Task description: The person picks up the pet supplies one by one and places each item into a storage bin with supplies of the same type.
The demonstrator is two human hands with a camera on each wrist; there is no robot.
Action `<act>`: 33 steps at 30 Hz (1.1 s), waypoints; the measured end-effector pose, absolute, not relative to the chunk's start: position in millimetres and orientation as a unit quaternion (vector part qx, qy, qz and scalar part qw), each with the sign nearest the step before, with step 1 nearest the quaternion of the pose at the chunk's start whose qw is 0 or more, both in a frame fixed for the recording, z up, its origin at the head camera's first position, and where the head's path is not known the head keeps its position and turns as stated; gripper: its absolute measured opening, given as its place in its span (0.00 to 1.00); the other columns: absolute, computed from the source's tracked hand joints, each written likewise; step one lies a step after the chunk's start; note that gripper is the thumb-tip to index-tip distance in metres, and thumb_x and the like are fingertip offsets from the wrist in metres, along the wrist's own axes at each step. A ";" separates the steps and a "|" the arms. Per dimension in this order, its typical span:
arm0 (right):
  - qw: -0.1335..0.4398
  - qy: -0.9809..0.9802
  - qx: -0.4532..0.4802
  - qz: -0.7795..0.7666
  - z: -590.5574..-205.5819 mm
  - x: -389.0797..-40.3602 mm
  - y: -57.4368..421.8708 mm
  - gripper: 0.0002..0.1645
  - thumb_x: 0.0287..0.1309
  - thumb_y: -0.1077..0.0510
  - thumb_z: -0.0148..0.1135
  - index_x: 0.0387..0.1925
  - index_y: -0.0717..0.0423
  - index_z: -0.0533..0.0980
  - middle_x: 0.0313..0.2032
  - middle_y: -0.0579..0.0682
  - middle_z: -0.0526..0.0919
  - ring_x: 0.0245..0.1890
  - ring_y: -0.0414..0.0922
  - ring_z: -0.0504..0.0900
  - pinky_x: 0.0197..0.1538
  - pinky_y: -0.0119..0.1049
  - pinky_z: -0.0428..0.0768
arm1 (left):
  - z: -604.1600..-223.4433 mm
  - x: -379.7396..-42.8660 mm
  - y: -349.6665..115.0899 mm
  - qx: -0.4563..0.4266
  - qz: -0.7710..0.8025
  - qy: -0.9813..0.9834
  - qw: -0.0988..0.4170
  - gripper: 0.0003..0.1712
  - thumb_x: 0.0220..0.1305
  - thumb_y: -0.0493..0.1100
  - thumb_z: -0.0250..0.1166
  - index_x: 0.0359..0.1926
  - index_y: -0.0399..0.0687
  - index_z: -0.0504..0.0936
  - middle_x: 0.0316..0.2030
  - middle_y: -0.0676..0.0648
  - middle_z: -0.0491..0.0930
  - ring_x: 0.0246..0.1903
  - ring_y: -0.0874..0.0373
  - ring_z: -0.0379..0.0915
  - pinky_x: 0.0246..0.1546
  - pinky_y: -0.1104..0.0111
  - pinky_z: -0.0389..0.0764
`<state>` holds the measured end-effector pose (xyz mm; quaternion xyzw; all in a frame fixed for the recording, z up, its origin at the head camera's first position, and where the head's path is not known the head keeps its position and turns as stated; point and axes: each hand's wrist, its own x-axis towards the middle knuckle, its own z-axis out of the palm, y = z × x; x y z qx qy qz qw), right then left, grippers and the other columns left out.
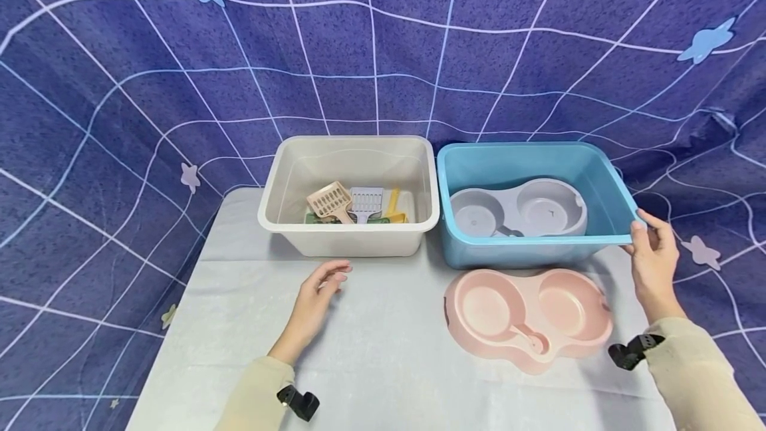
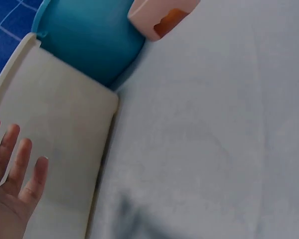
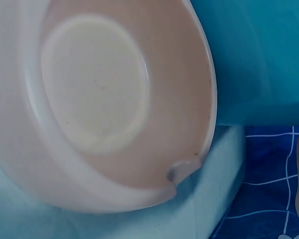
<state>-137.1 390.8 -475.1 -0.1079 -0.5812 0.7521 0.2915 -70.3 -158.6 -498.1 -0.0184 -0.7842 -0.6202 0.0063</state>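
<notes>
Fingers of the right hand point(image 1: 652, 261) are pinching, seemingly, the rim of the stiff, light blue plastic tub point(image 1: 598, 175) standing on the bench point(image 1: 383, 338), while the left hand point(image 1: 314, 301) is resting open.

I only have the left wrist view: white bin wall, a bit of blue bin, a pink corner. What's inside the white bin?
Observer: Litter scoops lie in the white bin: a beige scoop, a grey scoop and something yellow beside them.
Operator: And the blue one?
Observer: The blue bin holds a grey double bowl.
Operator: Where's the right hand?
Observer: The right hand grips the blue bin's near right corner rim.
Operator: That pink corner?
Observer: A pink double bowl on the table, in front of the blue bin.
</notes>
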 end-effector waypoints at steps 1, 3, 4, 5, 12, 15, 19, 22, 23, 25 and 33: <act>0.291 -0.579 -0.111 0.753 -475.1 -137.2 391.0 0.17 0.65 0.70 0.57 0.54 0.63 0.78 0.40 0.51 0.82 0.33 0.39 0.82 0.33 0.23 0.83 | -499.9 -70.3 -156.3 -0.019 -0.615 -0.788 -0.002 0.18 0.74 0.44 0.56 0.60 0.42 0.78 0.52 0.44 0.81 0.45 0.56 0.75 0.46 0.60 0.80; 0.290 -0.577 -0.117 0.755 -475.0 -137.3 391.0 0.17 0.65 0.69 0.58 0.54 0.62 0.78 0.40 0.51 0.82 0.34 0.39 0.82 0.33 0.23 0.83 | -503.5 -70.4 -152.3 -0.020 -0.608 -0.793 -0.022 0.18 0.74 0.45 0.57 0.60 0.43 0.78 0.52 0.46 0.81 0.45 0.55 0.75 0.44 0.59 0.80; 0.288 -0.575 -0.121 0.756 -474.9 -137.4 391.0 0.17 0.65 0.69 0.58 0.54 0.62 0.79 0.40 0.51 0.82 0.34 0.39 0.82 0.33 0.23 0.83 | -505.3 -70.3 -150.6 -0.020 -0.605 -0.796 -0.034 0.18 0.74 0.45 0.57 0.60 0.45 0.78 0.52 0.47 0.81 0.45 0.55 0.75 0.44 0.58 0.80; 0.287 -0.575 -0.124 0.756 -475.1 -137.5 391.0 0.17 0.65 0.69 0.58 0.54 0.61 0.79 0.40 0.51 0.82 0.34 0.39 0.82 0.33 0.23 0.83 | -507.1 -70.3 -149.0 -0.021 -0.604 -0.796 -0.044 0.18 0.74 0.45 0.57 0.60 0.46 0.78 0.53 0.48 0.81 0.46 0.54 0.75 0.44 0.56 0.80; 0.287 -0.581 -0.132 0.750 -476.1 -138.0 389.7 0.16 0.66 0.68 0.57 0.54 0.61 0.79 0.41 0.50 0.81 0.36 0.39 0.82 0.34 0.24 0.83 | -518.8 -69.8 -139.3 -0.032 -0.595 -0.796 -0.108 0.19 0.74 0.47 0.56 0.62 0.49 0.76 0.55 0.48 0.79 0.52 0.52 0.74 0.48 0.48 0.79; 0.290 -0.582 -0.136 0.747 -475.7 -138.0 389.4 0.16 0.66 0.68 0.57 0.54 0.61 0.79 0.42 0.50 0.81 0.37 0.39 0.82 0.34 0.23 0.83 | -521.0 -69.4 -133.5 -0.042 -0.593 -0.795 -0.125 0.21 0.75 0.48 0.56 0.64 0.49 0.75 0.56 0.49 0.78 0.53 0.51 0.74 0.50 0.48 0.79; 0.294 -0.587 -0.143 0.740 -475.2 -137.8 389.5 0.16 0.66 0.68 0.57 0.54 0.60 0.79 0.42 0.50 0.81 0.38 0.39 0.81 0.35 0.23 0.83 | -522.6 -67.4 -124.2 -0.059 -0.578 -0.803 -0.136 0.20 0.74 0.49 0.56 0.63 0.50 0.75 0.56 0.50 0.78 0.53 0.53 0.74 0.52 0.54 0.79; 0.294 -0.590 -0.143 0.738 -475.3 -138.0 389.6 0.16 0.66 0.68 0.57 0.54 0.60 0.79 0.41 0.50 0.81 0.37 0.39 0.81 0.35 0.22 0.83 | -524.2 -65.8 -116.8 -0.072 -0.567 -0.807 -0.146 0.19 0.75 0.50 0.55 0.62 0.51 0.75 0.56 0.51 0.77 0.53 0.54 0.74 0.53 0.56 0.77; 0.293 -0.590 -0.142 0.739 -475.4 -138.0 389.7 0.16 0.66 0.68 0.57 0.54 0.60 0.79 0.41 0.50 0.81 0.37 0.39 0.81 0.35 0.22 0.83 | -524.7 -65.4 -114.3 -0.077 -0.566 -0.807 -0.150 0.19 0.75 0.50 0.55 0.62 0.52 0.75 0.56 0.51 0.77 0.53 0.54 0.74 0.54 0.56 0.76; 0.292 -0.595 -0.136 0.736 -475.7 -137.5 390.2 0.16 0.66 0.67 0.57 0.54 0.60 0.79 0.41 0.50 0.81 0.37 0.39 0.82 0.35 0.22 0.83 | -525.2 -64.7 -108.9 -0.084 -0.564 -0.805 -0.160 0.19 0.75 0.50 0.55 0.62 0.51 0.76 0.56 0.52 0.77 0.54 0.54 0.74 0.55 0.55 0.75; 0.287 -0.589 -0.145 0.742 -475.6 -138.2 391.7 0.16 0.66 0.67 0.58 0.54 0.59 0.79 0.41 0.51 0.80 0.37 0.39 0.82 0.34 0.23 0.83 | -533.8 -64.7 -88.0 -0.085 -0.567 -0.799 -0.178 0.19 0.74 0.50 0.56 0.61 0.52 0.76 0.56 0.53 0.77 0.54 0.55 0.74 0.56 0.54 0.74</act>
